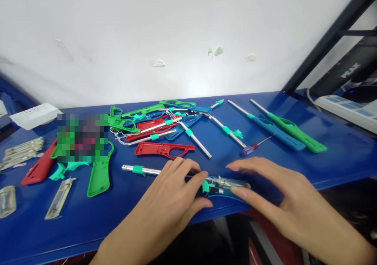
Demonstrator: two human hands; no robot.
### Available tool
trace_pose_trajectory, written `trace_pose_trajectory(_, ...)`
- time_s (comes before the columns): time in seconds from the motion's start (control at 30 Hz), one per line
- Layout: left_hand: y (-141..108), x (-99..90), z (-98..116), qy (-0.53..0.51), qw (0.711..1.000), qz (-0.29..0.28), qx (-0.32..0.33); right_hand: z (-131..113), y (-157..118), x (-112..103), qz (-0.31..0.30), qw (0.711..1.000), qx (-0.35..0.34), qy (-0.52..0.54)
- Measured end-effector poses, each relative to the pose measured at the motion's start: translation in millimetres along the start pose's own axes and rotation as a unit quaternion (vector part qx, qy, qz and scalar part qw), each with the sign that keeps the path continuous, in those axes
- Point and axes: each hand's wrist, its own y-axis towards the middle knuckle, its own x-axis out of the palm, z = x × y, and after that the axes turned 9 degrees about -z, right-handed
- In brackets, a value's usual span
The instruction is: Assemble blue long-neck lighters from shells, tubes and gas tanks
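Near the table's front edge lies a blue half-shell (pixel 228 198) of a long-necked lighter, its inside facing up. In it sit a clear fuel tank (pixel 234 183) and a mint-green trigger (pixel 207 186). A silver tube (pixel 151 171) with a mint-green collar points left from it. My left hand (pixel 172 196) is closed around the lighter's middle, thumb and index finger beside the trigger; the fingers cover part of it. My right hand (pixel 284 192) is over the handle end, thumb and fingers spread apart. Its thumb tip is at the tank; whether it touches, I cannot tell.
Red handle shells (pixel 147 148), green shells (pixel 99 176) and silver tubes (pixel 194 139) lie behind and left. Loose clear tanks (pixel 60 198) are at left. A screwdriver (pixel 249 150), a blue lighter (pixel 277 132) and a green lighter (pixel 300 134) lie right; a power strip (pixel 347 109) stands beyond.
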Motion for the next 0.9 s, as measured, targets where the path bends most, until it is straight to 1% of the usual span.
trace_pose_trajectory(0.07, -1.0, 6.2, -0.6, 0.002, 1.0, 0.011, -0.002, 3.1, -6.6, 8.8, 0.041, 0.996, -0.059, -0.055)
trace_pose_trajectory(0.17, -3.1, 14.0, 0.8, 0.017, 0.999, 0.04, -0.003, 9.2, -14.5, 20.5, 0.063, 0.982, -0.131, -0.117)
trace_pose_trajectory(0.3, -5.4, 19.2, 4.4, 0.042, 0.995, 0.084, 0.021, 17.1, -21.4, 32.1, 0.081, 0.969, -0.177, -0.152)
trace_pose_trajectory(0.4, -7.0, 20.2, 6.1, 0.039, 0.995, 0.093, 0.024, 19.9, -25.5, 37.4, 0.082, 0.97, -0.18, -0.143)
trace_pose_trajectory(0.47, -8.3, 21.4, 6.3, 0.036, 0.996, 0.086, 0.008, 20.6, -28.4, 39.6, 0.081, 0.971, -0.18, -0.137)
trace_pose_trajectory(0.57, -9.3, 23.4, 6.5, 0.06, 0.994, 0.094, -0.007, 21.4, -32.3, 41.4, 0.072, 0.973, -0.168, -0.141)
trace_pose_trajectory(0.63, -8.6, 23.2, 7.4, 0.074, 0.993, 0.092, -0.004, 21.7, -33.4, 41.7, 0.064, 0.974, -0.158, -0.148)
trace_pose_trajectory(0.73, -6.5, 19.5, 9.8, 0.083, 0.994, 0.065, 0.006, 20.8, -32.0, 40.7, 0.067, 0.972, -0.16, -0.161)
trace_pose_trajectory(0.9, -7.9, 16.2, 11.3, 0.106, 0.992, 0.064, 0.018, 15.6, -28.2, 36.7, 0.062, 0.975, -0.161, -0.138)
